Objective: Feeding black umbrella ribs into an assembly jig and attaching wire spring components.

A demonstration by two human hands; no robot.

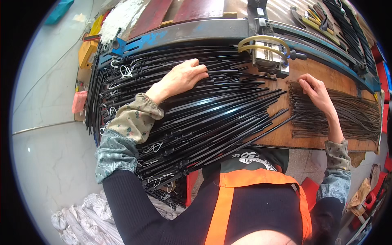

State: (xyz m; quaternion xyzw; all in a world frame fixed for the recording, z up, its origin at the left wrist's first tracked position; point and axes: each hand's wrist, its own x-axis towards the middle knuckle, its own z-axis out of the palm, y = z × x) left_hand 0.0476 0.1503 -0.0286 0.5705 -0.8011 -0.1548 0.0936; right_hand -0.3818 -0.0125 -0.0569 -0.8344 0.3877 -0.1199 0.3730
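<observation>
My left hand (183,78) rests over a wide spread of thin black rods (212,108), its fingers curled down around a rod among them. White cord loops (127,71) hang at the rods' left ends. Just right of the hand, a black rod's tip (261,76) lies beneath the metal head of a bench machine (267,57). My right hand (315,92) is at the left end of a bundle of long, thin coil springs (330,114). Its thumb and fingertips are pinched together; anything between them is too small to make out.
A blue-painted metal beam (183,36) crosses behind the rods. Yellowish hoses (261,38) loop over the machine head. Pliers and other hand tools (316,20) lie at the far right. The wooden tabletop (281,136) ends near my body. White bundles (81,218) lie on the floor at left.
</observation>
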